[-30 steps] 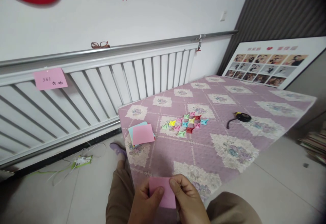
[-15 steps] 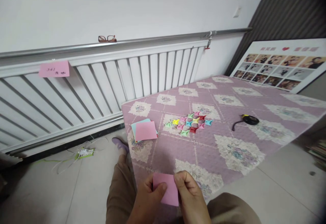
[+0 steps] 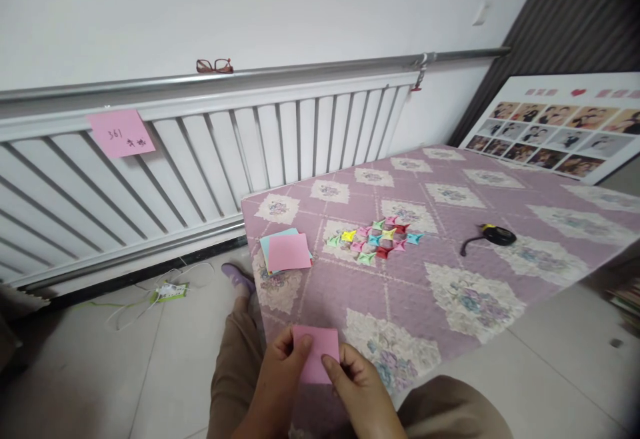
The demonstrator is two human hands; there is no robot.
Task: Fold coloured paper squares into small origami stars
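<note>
A pink square of paper (image 3: pixel 318 349) is held low, over the near edge of the table. My left hand (image 3: pixel 286 367) grips its left side, thumb on the front face and fingers behind. On the right side my right hand (image 3: pixel 357 376) pinches it the same way, with the thumb near the lower right. The fingers behind the sheet are mostly hidden. Farther off lies a stack of paper squares (image 3: pixel 289 251), pink on top with light blue below. Right of the stack, several small folded paper shapes (image 3: pixel 374 240) in green, yellow, pink, red and blue sit in a cluster.
A black coiled tape or cord (image 3: pixel 499 235) lies on the patterned tablecloth (image 3: pixel 340 292). The table's far side borders a white radiator (image 3: pixel 280 136) bearing a pink note (image 3: pixel 121 133). Glasses (image 3: pixel 215 66) rest on the pipe. A photo board (image 3: pixel 555 126) leans at right; a power strip (image 3: pixel 170 290) lies on the floor.
Both hands and the pink paper have shifted slightly left and up in view. My right thumb has moved from the paper's upper right edge onto its front face. The camera view has shifted slightly.
</note>
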